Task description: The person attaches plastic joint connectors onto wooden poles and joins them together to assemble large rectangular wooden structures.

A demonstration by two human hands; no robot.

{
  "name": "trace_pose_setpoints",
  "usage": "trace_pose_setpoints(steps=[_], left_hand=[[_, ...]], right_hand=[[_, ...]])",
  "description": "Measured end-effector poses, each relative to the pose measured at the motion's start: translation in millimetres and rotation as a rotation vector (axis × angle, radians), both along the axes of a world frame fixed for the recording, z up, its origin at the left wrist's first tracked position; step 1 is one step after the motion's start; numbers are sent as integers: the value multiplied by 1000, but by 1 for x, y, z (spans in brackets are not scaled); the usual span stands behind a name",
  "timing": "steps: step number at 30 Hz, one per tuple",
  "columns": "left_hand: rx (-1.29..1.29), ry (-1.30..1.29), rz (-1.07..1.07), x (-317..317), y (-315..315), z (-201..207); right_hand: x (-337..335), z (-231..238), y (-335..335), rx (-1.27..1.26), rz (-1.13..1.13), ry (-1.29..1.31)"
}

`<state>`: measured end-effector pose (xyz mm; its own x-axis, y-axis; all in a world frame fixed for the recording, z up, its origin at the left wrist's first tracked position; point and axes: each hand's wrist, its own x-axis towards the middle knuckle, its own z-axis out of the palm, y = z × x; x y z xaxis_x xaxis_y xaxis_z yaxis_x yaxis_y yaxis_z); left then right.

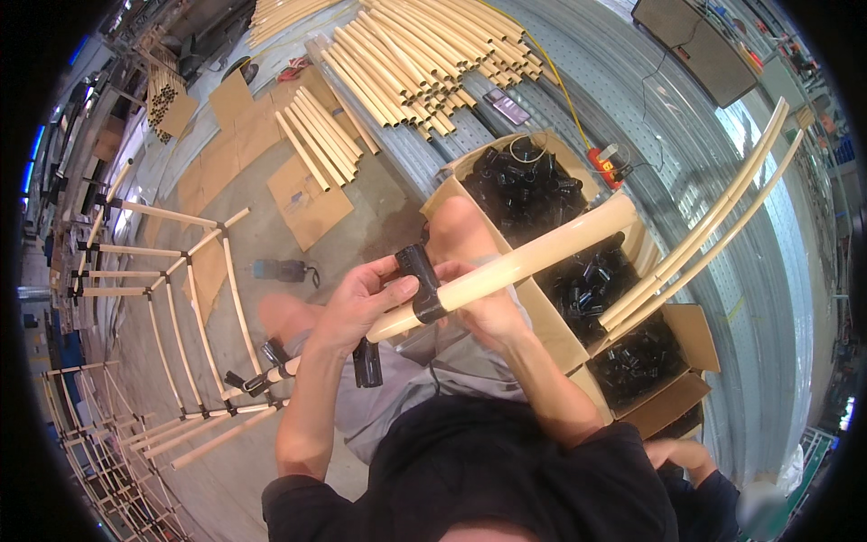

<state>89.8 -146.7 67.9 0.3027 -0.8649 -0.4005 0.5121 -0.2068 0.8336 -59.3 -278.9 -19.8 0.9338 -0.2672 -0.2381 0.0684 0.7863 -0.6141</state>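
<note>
A long cream pipe [533,253] lies slantwise across my lap, its near end rising to the right. Around its middle sits a black pipe joint [420,280], its socket pointing up and away from the pipe. My left hand [361,303] grips this joint from the left, thumb on the near side. From the right, my right hand [488,307] is closed around the pipe beside the joint, with the fingers partly hidden behind it. Further down the pipe hangs a second black joint [368,363], and more black joints [257,384] sit at its lower left end.
Open cardboard boxes [564,339] full of black joints [528,185] stand to my right. Cream pipes [406,68] are stacked ahead, near a phone [508,107]. An assembled pipe frame [176,280] stands at left. Long pipes [700,230] lean over the boxes. Another person's arm [686,456] shows lower right.
</note>
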Motion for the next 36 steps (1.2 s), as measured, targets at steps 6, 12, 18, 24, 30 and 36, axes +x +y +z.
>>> trace_pose_setpoints(steps=[6, 12, 18, 24, 30, 36], left_hand=[[-21, -39, -26, -3, 6, -15], [-26, -66, -7, -8, 6, -19], [-42, -71, 1, -7, 7, -20], [-34, -93, 28, -9, 11, -17], [9, -107, 38, -15, 8, -18], [-15, -67, 31, -14, 14, -21]], right_hand=[[3, 0, 3, 26, 76, 69], [3, -3, 8, -90, 58, 135], [-4, 0, 10, -93, 106, -22], [-2, 8, 6, -68, 162, -42], [-3, -9, 14, 26, 112, -53], [-7, -5, 12, -81, 123, -20]])
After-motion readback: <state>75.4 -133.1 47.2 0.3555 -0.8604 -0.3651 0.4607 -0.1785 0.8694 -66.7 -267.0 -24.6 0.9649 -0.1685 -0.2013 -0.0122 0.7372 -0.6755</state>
